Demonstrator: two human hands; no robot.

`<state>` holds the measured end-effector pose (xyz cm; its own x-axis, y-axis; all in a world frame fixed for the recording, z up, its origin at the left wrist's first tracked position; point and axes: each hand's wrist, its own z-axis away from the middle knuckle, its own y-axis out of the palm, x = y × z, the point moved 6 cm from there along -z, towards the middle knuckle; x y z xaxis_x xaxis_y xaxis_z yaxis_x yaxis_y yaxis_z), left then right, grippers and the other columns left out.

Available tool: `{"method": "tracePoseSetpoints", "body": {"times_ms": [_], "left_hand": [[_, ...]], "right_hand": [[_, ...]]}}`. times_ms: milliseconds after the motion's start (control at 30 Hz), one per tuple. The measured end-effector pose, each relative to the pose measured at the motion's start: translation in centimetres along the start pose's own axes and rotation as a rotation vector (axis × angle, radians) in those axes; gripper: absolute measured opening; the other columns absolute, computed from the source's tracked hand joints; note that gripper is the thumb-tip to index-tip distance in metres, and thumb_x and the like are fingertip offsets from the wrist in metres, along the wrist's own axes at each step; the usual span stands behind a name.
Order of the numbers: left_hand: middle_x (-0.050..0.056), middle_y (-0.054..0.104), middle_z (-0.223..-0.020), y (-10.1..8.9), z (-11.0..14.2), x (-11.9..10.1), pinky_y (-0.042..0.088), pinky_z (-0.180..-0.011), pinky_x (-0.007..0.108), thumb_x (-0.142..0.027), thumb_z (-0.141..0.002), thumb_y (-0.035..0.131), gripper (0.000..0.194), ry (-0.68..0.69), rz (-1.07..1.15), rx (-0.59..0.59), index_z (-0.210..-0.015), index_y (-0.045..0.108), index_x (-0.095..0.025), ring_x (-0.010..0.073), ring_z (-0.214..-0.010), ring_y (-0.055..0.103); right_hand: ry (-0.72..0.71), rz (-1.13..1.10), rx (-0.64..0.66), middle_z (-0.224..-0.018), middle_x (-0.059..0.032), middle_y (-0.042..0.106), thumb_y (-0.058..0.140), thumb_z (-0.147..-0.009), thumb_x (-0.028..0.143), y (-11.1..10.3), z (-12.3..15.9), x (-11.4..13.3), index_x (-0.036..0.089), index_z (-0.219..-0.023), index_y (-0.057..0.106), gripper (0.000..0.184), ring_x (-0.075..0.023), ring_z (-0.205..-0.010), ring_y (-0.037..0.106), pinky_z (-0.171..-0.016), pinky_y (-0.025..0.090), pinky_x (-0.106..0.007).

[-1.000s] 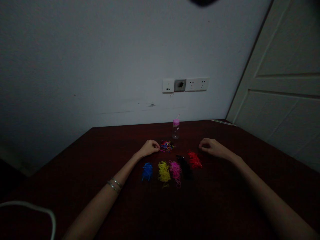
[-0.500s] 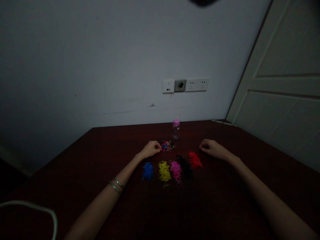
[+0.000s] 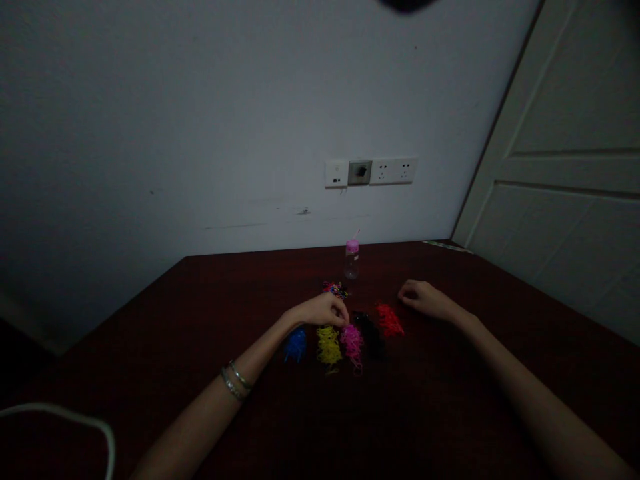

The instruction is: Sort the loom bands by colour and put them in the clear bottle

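My left hand (image 3: 326,310) is closed in a pinch at the top end of a pile of pink rubber bands (image 3: 353,341), its fingertips on a pink rubber band. Under its wrist side are a yellow pile (image 3: 329,345) and a blue pile (image 3: 295,345) of bands. Just beyond the hand lies a mixed heap of coloured bands (image 3: 336,289), partly hidden by it. My right hand (image 3: 423,297) rests on the table with curled fingers, nothing visible in them. It lies beside the red bands (image 3: 389,320); black bands (image 3: 369,333) sit between red and pink.
A clear bottle (image 3: 352,261) with a pink lid and straw stands behind the mixed heap. The dark table (image 3: 240,280) meets a wall with sockets (image 3: 395,171). A white cable (image 3: 70,414) curves at lower left; a panelled door (image 3: 565,167) rises at right.
My left hand has moved right and nearer to me, from the mixed heap to the top of the pink pile. My right hand has stayed in place.
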<state>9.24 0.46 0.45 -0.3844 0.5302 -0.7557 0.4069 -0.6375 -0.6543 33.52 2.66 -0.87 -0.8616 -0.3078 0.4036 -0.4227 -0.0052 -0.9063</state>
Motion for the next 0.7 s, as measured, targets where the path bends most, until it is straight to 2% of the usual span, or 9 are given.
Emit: {"method": "tracePoseSetpoints", "body": {"times_ms": [200,333,433,533,633,700], "left_hand": [[-0.001,0.058,-0.058,0.0,0.2,-0.1,0.031,-0.050,0.017,-0.021,-0.066,0.062,0.016,-0.032,0.064,0.003,-0.077,0.069,-0.011,0.0066,-0.052,0.044],[0.001,0.060,-0.060,-1.0,0.4,0.4,0.035,-0.053,0.017,-0.023,-0.065,0.063,0.018,-0.035,0.121,-0.040,-0.078,0.068,-0.011,0.0079,-0.056,0.048],[0.003,0.063,-0.068,-2.6,0.6,2.4,0.037,-0.057,0.019,-0.025,-0.064,0.064,0.019,-0.078,0.165,-0.172,-0.077,0.069,-0.011,0.0096,-0.062,0.052],[0.004,0.064,-0.069,-4.9,1.3,5.2,0.037,-0.055,0.019,-0.029,-0.064,0.064,0.024,-0.156,0.165,-0.395,-0.078,0.068,-0.010,0.0100,-0.061,0.052],[0.002,0.060,-0.058,-6.5,2.5,7.8,0.032,-0.047,0.019,-0.034,-0.064,0.063,0.029,-0.284,0.178,-0.595,-0.080,0.067,-0.009,0.0079,-0.050,0.045],[0.000,0.057,-0.053,-7.1,3.2,8.8,0.029,-0.044,0.019,-0.035,-0.065,0.062,0.030,-0.325,0.203,-0.676,-0.080,0.067,-0.009,0.0065,-0.045,0.041]], "right_hand": [[0.008,-0.003,-0.002,-0.091,-0.0077,0.062,0.051,-0.073,0.026,0.0,0.0,0.1,0.017,-0.081,0.064,0.018,-0.0200,-0.083,0.057,-0.079,0.044,-0.031],[-0.016,0.020,0.003,-0.091,-0.0083,0.062,0.049,-0.074,0.026,0.0,0.0,0.2,0.017,-0.081,0.064,0.019,-0.0199,-0.083,0.057,-0.078,0.043,-0.031],[-0.017,0.023,0.018,-0.092,-0.0082,0.062,0.049,-0.075,0.027,0.2,-0.1,0.1,0.017,-0.082,0.064,0.020,-0.0200,-0.083,0.058,-0.078,0.044,-0.032],[-0.030,-0.010,-0.006,-0.094,-0.0080,0.062,0.050,-0.075,0.030,0.1,-0.1,0.7,0.017,-0.085,0.064,0.021,-0.0205,-0.086,0.057,-0.080,0.043,-0.032],[-0.087,-0.088,-0.053,-0.096,-0.0076,0.062,0.050,-0.077,0.032,-0.1,-0.2,2.6,0.018,-0.090,0.064,0.024,-0.0201,-0.089,0.057,-0.081,0.043,-0.032],[-0.135,-0.122,-0.070,-0.095,-0.0075,0.063,0.050,-0.078,0.032,-0.2,-0.5,4.1,0.018,-0.092,0.064,0.024,-0.0193,-0.087,0.057,-0.079,0.044,-0.032]]}}
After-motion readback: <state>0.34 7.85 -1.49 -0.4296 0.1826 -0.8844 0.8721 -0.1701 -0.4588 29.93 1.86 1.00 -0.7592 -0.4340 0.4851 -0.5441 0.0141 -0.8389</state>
